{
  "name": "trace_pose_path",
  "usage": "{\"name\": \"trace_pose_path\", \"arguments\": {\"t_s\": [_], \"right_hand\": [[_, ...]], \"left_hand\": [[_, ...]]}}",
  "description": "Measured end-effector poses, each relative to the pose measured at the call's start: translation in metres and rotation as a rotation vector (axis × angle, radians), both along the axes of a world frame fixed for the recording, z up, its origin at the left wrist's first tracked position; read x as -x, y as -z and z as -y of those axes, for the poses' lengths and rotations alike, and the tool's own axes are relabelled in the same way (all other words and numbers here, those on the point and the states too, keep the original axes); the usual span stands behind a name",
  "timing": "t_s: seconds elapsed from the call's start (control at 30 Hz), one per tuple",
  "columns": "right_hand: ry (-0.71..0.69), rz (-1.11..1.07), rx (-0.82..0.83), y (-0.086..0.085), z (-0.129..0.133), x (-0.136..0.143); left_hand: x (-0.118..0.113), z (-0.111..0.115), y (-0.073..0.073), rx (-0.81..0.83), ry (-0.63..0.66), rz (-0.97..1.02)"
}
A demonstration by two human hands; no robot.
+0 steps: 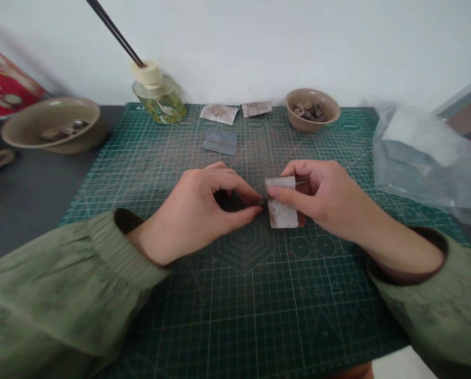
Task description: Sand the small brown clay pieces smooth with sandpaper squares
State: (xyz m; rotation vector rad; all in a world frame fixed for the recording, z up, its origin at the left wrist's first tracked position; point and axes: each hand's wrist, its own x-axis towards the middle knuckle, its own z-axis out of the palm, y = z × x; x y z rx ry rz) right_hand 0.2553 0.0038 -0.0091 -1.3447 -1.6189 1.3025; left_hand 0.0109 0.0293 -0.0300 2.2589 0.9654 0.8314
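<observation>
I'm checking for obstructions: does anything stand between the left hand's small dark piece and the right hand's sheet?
Nothing visible does. The left hand pinches the piece just beside the left edge of the sheet in the right hand; whether piece and sheet touch is unclear.

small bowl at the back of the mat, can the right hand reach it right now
Probably yes: nothing visible stands between the right hand and the small bowl, though that hand is holding a piece of paper.
</observation>
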Motion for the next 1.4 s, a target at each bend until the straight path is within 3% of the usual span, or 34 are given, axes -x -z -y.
{"name": "trace_pose_path", "arguments": {"t_s": [0.67, 1.4], "right_hand": [[0.005, 0.034, 0.025, 0.003, 0.001, 0.011], [-0.051, 0.03, 0.04, 0.001, -0.002, 0.009]], "left_hand": [[0.001, -0.001, 0.002, 0.116, -0.031, 0.031], [-0.001, 0.002, -0.006, 0.16, -0.026, -0.016]]}}
